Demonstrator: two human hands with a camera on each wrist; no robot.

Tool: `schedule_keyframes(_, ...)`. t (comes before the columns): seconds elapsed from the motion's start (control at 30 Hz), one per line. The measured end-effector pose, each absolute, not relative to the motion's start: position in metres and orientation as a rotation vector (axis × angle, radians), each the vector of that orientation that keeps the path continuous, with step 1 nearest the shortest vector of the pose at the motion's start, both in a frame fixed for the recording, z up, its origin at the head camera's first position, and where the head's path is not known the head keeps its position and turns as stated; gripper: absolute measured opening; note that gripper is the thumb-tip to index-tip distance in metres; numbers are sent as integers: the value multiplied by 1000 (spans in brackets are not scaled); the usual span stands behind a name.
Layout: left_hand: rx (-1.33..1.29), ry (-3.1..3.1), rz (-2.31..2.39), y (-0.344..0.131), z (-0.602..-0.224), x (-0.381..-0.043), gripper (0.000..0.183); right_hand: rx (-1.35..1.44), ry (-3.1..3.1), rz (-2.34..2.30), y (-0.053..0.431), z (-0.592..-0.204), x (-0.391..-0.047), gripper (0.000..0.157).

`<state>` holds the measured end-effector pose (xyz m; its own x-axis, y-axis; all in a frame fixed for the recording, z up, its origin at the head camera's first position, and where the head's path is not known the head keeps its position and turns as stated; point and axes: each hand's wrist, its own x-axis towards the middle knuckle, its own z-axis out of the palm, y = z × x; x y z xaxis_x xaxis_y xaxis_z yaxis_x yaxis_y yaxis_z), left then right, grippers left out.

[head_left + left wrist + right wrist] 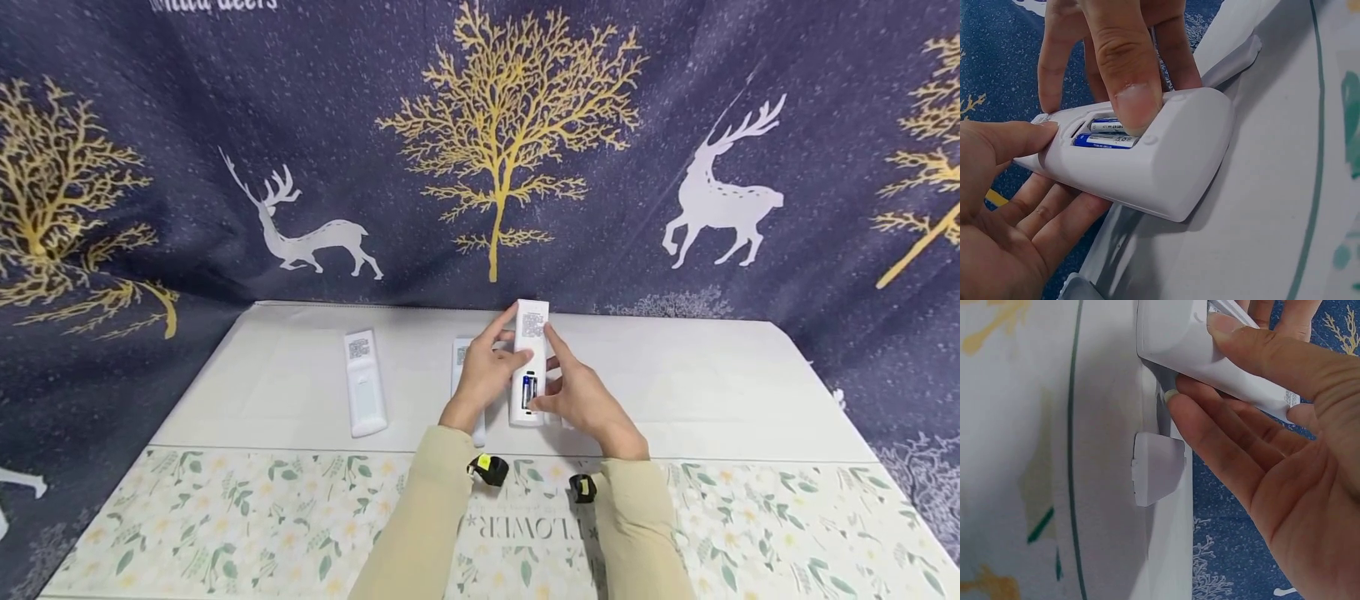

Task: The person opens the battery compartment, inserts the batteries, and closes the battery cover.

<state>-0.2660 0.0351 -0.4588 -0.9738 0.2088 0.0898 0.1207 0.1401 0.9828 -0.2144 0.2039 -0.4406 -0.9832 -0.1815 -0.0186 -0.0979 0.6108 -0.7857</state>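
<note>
Both hands hold a white remote control, back side up, with its battery compartment uncovered. Two blue-and-white batteries lie side by side in that compartment. My left hand grips the remote from the left, thumb on its back and fingers under it. From the other side my right hand pinches the lower part, its thumb pressing on the battery ends in the left wrist view. A small white battery cover lies on the table beside the right hand.
A second white remote lies face down to the left. Another remote is partly hidden behind the left hand. A floral cloth covers the near part of the white table; a dark printed curtain hangs behind.
</note>
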Motion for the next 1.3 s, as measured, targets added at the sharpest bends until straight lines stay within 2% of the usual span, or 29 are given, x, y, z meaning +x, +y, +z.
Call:
schedule_keyframes(0.33, 317, 2319, 1995, 35, -458, -265, 79, -243, 2713, -1344, 204, -440, -214, 119)
schedule_keyframes(0.63, 314, 2314, 1988, 36, -458, -264, 79, -219, 2744, -1346, 206, -442, -212, 96)
schedule_keyframes(0.8, 316, 2312, 1999, 36, -456, -266, 79, -199, 2731, -1419, 204, -440, -213, 89)
schedule_keyframes(1.3, 308, 2304, 1983, 36, -457, -266, 78, -182, 2750, -1427, 204, -441, -213, 85)
